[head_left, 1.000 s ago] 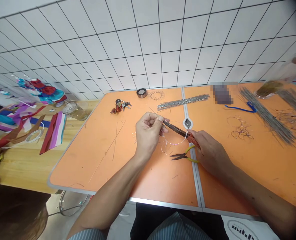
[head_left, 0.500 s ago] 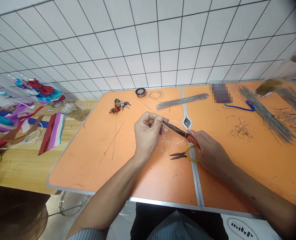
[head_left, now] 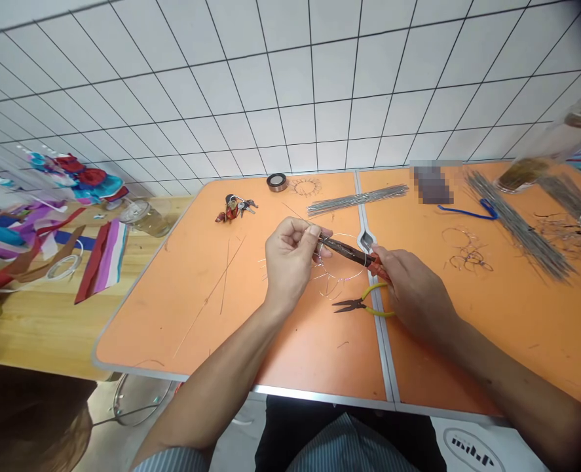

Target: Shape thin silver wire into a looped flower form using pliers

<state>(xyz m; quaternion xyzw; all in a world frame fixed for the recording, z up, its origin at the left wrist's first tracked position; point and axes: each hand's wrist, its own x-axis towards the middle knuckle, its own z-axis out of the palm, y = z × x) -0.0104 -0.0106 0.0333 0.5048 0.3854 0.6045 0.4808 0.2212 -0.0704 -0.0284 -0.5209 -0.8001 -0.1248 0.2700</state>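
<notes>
Left hand [head_left: 287,259]: fingers curled, thumb and forefinger pinching a thin wire loop [head_left: 342,276] at the plier tip, over the orange tabletop [head_left: 211,314] beside its middle seam.
Right hand [head_left: 408,288]: closed round red-handled pliers [head_left: 346,251], long dark nose aimed left.
Yellow-handled pliers [head_left: 363,305]: flat, just below the loop.
Bundle of straight grey wires [head_left: 357,198]: near the far edge.
Printed logo [head_left: 471,452], below the near edge: unreadable.

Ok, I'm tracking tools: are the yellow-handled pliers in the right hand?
No, the yellow-handled pliers lie on the orange table; the right hand grips red-handled pliers.
</notes>
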